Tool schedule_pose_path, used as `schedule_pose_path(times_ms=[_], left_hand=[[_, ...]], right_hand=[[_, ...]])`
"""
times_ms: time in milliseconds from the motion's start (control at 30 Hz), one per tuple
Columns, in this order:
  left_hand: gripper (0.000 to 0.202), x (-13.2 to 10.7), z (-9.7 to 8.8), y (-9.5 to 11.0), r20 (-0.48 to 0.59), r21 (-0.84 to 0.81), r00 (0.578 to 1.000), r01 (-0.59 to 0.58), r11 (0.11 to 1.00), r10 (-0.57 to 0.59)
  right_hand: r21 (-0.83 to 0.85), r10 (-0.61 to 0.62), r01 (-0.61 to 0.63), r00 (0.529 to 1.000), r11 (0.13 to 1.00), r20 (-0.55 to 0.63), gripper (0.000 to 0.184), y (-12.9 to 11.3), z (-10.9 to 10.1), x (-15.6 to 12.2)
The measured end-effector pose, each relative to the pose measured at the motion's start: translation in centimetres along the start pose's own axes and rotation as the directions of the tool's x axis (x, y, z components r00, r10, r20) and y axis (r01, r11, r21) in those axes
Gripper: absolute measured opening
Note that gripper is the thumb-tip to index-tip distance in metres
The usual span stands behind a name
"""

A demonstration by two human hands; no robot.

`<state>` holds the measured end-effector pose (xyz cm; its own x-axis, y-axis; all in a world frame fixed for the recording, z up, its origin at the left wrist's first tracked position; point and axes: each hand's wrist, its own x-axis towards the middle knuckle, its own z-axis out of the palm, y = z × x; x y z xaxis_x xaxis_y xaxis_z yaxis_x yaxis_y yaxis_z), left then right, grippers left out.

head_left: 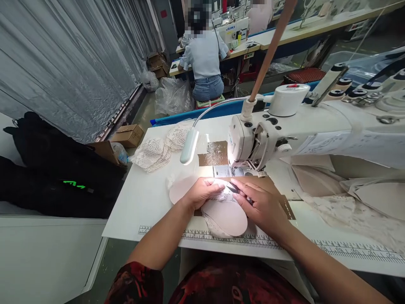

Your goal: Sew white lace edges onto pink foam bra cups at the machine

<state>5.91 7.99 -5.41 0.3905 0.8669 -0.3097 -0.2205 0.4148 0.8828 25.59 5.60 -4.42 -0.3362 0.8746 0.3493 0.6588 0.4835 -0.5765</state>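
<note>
My left hand (202,192) is closed on a pale pink padded cup (226,217) edged with white lace, pinning it to the sewing table just in front of the needle. My right hand (261,202) pinches small dark thread snips (234,188), their tips at the lace by my left fingertips. A second pink cup (179,190) peeks out left of my left hand. The white sewing machine head (253,141) stands right behind both hands, lit by its gooseneck lamp (189,145).
A heap of white lace pieces (158,150) lies at the table's far left. Beige fabric and lace (348,194) pile up on the right under the machine arm. A ruler strip (253,241) runs along the front edge. Another person (205,59) sits at a far machine, back turned.
</note>
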Motion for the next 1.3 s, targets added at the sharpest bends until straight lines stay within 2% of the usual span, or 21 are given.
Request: schedule_pose_path(times_ms=[100,267,633,1067,1300], left_hand=[[0.038,-0.20,0.02,0.08,0.029,-0.022,1.000,-0.007,1.000,0.008],[0.038,-0.35,0.15,0.13,0.038,-0.023,0.999,-0.010,1.000,0.011],[0.033,-0.56,0.55,0.39,0.022,-0.019,1.000,0.001,1.000,-0.001],[0.034,-0.71,0.70,0.42,0.027,0.002,1.000,-0.003,1.000,0.003],[0.031,-0.71,0.69,0.37,-0.016,-0.011,1.000,-0.003,1.000,0.003]], right_hand=[[-0.040,-0.054,0.051,0.996,0.998,-0.066,0.037,0.18,0.77,-0.03],[-0.115,-0.117,0.105,0.988,0.988,-0.104,0.035,0.30,0.98,-0.11],[-0.091,-0.160,0.145,0.968,0.985,-0.194,0.032,0.49,0.90,-0.24],[-0.141,-0.186,0.161,0.964,0.977,-0.190,0.032,0.46,1.05,-0.28],[-0.162,-0.185,0.154,0.962,0.975,-0.199,0.029,0.51,0.85,-0.40]])
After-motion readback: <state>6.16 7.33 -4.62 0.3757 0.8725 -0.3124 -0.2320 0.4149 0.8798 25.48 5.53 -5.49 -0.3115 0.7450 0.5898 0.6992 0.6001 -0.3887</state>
